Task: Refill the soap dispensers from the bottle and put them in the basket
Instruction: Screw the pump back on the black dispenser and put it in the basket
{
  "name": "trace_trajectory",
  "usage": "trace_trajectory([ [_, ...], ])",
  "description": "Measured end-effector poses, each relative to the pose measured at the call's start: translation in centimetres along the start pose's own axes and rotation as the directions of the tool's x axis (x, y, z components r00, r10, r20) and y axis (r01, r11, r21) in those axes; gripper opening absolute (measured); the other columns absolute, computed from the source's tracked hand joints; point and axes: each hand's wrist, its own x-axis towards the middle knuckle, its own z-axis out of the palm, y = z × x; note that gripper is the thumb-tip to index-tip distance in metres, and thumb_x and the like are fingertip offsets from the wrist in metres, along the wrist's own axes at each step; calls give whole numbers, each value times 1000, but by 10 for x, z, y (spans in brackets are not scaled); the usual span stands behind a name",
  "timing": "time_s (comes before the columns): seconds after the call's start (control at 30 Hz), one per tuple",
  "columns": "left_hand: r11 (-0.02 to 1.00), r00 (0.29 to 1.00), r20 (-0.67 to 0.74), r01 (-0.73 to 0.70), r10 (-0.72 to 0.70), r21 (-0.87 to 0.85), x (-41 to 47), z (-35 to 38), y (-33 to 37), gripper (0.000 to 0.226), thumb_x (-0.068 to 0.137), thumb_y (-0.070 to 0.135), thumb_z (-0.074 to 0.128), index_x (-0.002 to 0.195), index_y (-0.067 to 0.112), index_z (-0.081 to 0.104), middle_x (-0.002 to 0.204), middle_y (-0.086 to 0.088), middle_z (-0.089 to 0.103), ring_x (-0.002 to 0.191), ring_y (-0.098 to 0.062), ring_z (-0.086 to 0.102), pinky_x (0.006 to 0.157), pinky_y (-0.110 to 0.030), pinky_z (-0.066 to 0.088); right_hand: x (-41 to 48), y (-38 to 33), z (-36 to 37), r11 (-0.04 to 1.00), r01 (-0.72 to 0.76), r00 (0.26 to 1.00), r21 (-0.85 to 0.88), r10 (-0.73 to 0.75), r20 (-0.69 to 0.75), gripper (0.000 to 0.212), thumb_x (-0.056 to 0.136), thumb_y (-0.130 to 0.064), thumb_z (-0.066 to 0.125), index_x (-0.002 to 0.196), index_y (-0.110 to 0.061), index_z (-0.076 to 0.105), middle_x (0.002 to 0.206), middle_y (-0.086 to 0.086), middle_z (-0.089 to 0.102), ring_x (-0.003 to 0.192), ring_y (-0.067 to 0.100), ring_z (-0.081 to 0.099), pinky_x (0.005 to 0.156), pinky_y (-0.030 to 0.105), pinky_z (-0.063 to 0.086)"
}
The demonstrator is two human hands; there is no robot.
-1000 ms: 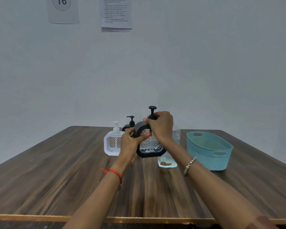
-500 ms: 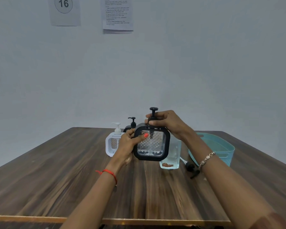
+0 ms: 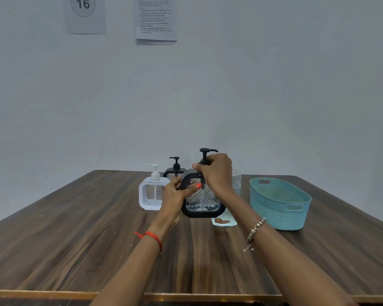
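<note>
A black-framed soap dispenser (image 3: 202, 200) with a clear studded window stands upright on the table. My left hand (image 3: 178, 194) grips its left side, thumb across the front. My right hand (image 3: 216, 173) is closed around the neck of its black pump (image 3: 206, 153). A white dispenser (image 3: 152, 194) stands to the left, a second black dispenser (image 3: 175, 168) behind it. The clear refill bottle (image 3: 236, 185) is mostly hidden behind my right wrist. An empty teal basket (image 3: 279, 212) sits to the right.
The wooden table (image 3: 75, 239) has its front edge close to me. Two paper sheets (image 3: 156, 18) hang on the pale wall behind. A small pale lid with brown residue (image 3: 223, 221) lies by the held dispenser's base.
The black dispenser was lifted and tilted toward me half a second ago; it now stands lower on the table, and my right hand has turned on the pump neck.
</note>
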Motion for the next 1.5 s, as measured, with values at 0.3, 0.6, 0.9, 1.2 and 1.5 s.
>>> trace_trajectory([
  [0.3, 1000, 1000, -28, -10, 11, 25, 5, 6, 6, 32, 63, 3, 79, 91, 11, 64, 79, -1, 74, 73, -18, 72, 57, -25, 55, 1, 16, -21, 986, -85, 988, 147, 64, 141, 52, 70, -26, 80, 114, -4, 63, 108, 7, 68, 107, 20, 62, 83, 24, 48],
  [0.6, 999, 1000, -10, -12, 11, -38, 6, 43, 0, 28, 65, 7, 76, 91, 10, 63, 91, -9, 71, 81, -22, 69, 75, -38, 56, 15, 62, -93, 948, -298, 887, 113, 231, 400, 60, 71, -12, 78, 127, -17, 57, 109, 6, 66, 93, 16, 64, 70, 31, 56],
  [0.9, 998, 987, 158, -34, 26, 48, 18, 125, -14, 29, 79, -2, 65, 105, 11, 59, 97, -2, 68, 83, -11, 67, 68, -21, 55, 41, 86, -169, 963, -248, 939, 104, 213, 269, 55, 73, -2, 75, 123, -15, 57, 114, 15, 64, 95, 25, 64, 91, 53, 51],
  [1.2, 952, 961, 252, -181, 117, 246, 41, 183, -49, 34, 83, -5, 59, 114, 10, 55, 102, -3, 62, 91, -11, 57, 83, -25, 51, 63, 123, -219, 966, -251, 953, 60, 236, 192, 58, 77, 6, 67, 131, -10, 51, 119, 16, 61, 101, 25, 60, 86, 40, 53],
  [1.5, 915, 950, 304, -184, 73, 358, 57, 201, -99, 32, 87, 1, 56, 109, 23, 48, 100, 12, 57, 96, -2, 57, 68, -6, 46, 68, 176, -225, 959, -278, 951, -52, 283, 125, 58, 78, 8, 65, 130, -10, 50, 121, 17, 59, 107, 26, 57, 90, 37, 50],
])
